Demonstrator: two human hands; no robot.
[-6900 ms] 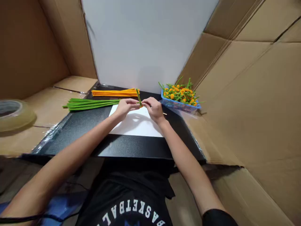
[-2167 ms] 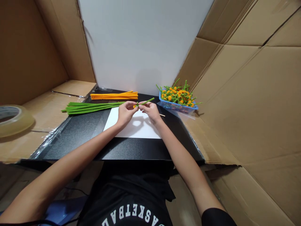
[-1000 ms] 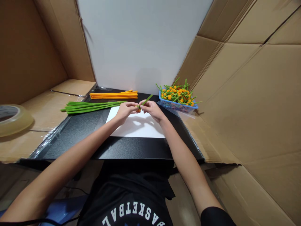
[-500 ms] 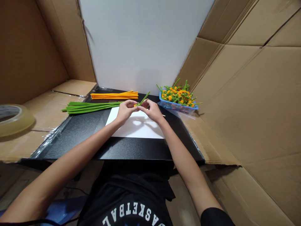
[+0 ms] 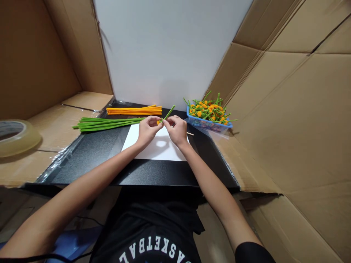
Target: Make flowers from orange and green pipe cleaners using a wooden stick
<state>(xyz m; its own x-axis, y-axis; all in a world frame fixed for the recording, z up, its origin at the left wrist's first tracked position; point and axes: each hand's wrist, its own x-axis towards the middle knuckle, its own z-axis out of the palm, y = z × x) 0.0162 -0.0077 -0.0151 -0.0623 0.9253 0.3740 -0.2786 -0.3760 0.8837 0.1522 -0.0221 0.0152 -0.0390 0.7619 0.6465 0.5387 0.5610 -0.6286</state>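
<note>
My left fingertips and right fingertips are bent in and pinching close together around a green pipe cleaner, just above the white paper sheet. Its free end tilts up and away to the right. A small orange tuft sits at the pinch, mostly hidden, so I can't tell exactly how it joins the stem. My left hand and right hand are both raised off the paper, working on this one piece. Step in hand: shaping the orange bit onto the stem. Beyond my left hand lies a bundle of green pipe cleaners, with straight orange pipe cleaners behind it. Past my right hand is a blue plastic basket heaped with orange-and-green flowers. A thin wooden stick lies just beside my right hand on the black board.
</note>
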